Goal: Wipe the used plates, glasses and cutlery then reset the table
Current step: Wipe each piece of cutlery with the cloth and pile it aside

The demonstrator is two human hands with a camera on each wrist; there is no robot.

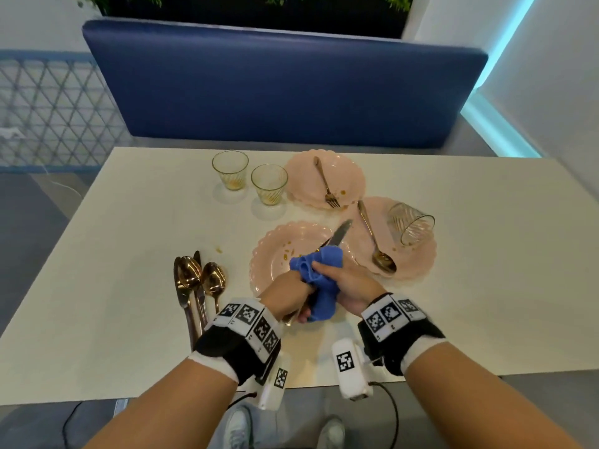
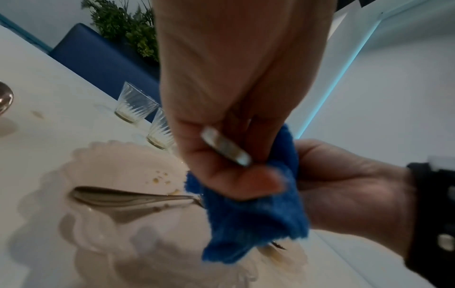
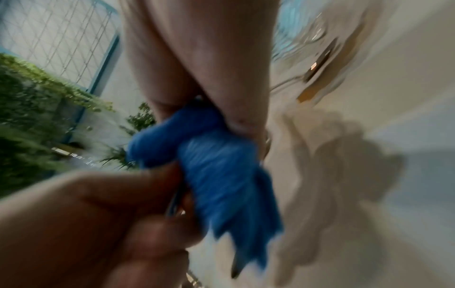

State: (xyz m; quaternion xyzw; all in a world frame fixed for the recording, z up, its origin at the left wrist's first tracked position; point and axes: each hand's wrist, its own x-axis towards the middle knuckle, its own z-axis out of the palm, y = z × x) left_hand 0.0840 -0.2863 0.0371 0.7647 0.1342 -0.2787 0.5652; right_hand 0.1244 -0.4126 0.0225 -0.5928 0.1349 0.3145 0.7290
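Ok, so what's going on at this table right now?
A person is wiping a silver table knife: the left hand grips its handle while the right hand wraps a blue microfibre cloth around the blade, above a scalloped pink plate. Gold spoons lie to the left; the other plates, cutlery and glasses look unwiped.

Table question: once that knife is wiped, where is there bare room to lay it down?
The table is bare along the near edge right of the hands, and over the whole left side beyond the wiped cutlery. It is crowded in the middle, where three pink plates, glasses and used cutlery sit close together.
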